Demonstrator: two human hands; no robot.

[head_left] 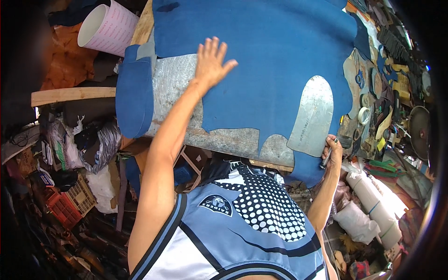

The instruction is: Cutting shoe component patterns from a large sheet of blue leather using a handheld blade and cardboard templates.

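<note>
A large blue leather hide (pixel 266 60) covers much of the metal-topped bench (pixel 219 142), its near edge cut in curves and steps. My left hand (pixel 213 64) lies flat near the hide's left edge, fingers spread. On the right part of the hide rests a silver sheet-metal template (pixel 311 112) with a rounded far end. At its near right corner is my right hand (pixel 332 151), its fingers closed round a short dark-handled tool (pixel 325 161); the tool's working end cannot be made out. A cut blue leather piece (pixel 134 98) with rounded ends hangs at the bench's left side.
A white roll (pixel 105 30) stands far left, above a wooden beam (pixel 74 95). Scissors (pixel 359 78), tape (pixel 364 115) and scraps clutter the right side. Near right are white rolls (pixel 373 205); lower left, a red crate (pixel 63 209) and plastic bags (pixel 100 144).
</note>
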